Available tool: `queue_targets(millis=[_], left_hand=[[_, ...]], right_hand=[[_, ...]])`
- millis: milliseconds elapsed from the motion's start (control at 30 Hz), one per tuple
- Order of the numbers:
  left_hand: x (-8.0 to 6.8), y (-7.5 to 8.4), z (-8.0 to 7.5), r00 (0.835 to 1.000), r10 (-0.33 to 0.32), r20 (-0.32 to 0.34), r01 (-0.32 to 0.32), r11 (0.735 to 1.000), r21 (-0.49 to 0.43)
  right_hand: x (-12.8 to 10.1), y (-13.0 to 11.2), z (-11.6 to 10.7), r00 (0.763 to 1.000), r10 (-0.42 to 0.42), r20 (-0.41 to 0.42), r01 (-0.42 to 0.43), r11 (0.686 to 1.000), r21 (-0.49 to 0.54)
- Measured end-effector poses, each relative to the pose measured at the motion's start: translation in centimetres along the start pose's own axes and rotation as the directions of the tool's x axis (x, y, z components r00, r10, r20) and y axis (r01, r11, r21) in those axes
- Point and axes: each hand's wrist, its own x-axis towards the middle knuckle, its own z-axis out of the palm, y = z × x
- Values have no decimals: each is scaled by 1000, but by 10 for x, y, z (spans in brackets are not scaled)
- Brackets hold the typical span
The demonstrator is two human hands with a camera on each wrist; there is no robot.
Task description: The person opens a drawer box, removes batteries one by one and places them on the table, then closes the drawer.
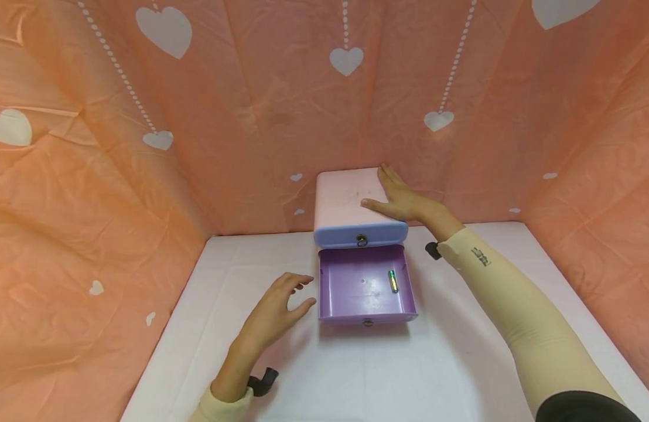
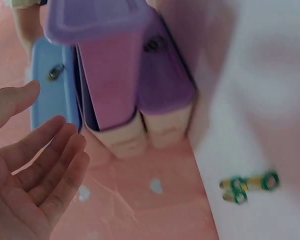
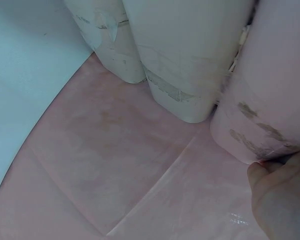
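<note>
A small drawer cabinet (image 1: 345, 190) with a pink top stands at the back of the table. Its purple drawer (image 1: 356, 287) is pulled out, and one green-and-gold battery (image 1: 393, 281) lies inside at the right. My right hand (image 1: 400, 199) rests on the cabinet top, fingers spread towards the back right edge; the right wrist view catches part of that hand (image 3: 282, 192) at the cabinet's edge. Just left of the drawer, my left hand (image 1: 277, 310) hovers with relaxed fingers and nothing in it. The left wrist view shows its palm (image 2: 20, 195) beside the blue drawer front (image 2: 52, 85).
Under the pulled-out drawer is another purple drawer front (image 2: 165, 80). Several blurred green-and-gold batteries (image 2: 255, 182) lie on the white table (image 1: 240, 258) to the cabinet's left. An orange-pink cloth with hearts (image 1: 272, 117) hangs close behind the cabinet.
</note>
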Motion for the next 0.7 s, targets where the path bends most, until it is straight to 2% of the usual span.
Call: queue_targets(millis=[333,700], left_hand=[[13,22,15,999,47,8,-47,997,-62],[30,37,30,995,49,90,-41,996,-83]], right_hand=[[0,-1,-1,1000,-2,-2,2,1000,-8],[-2,-2,0,1000,-17,-5,17,1000,-4]])
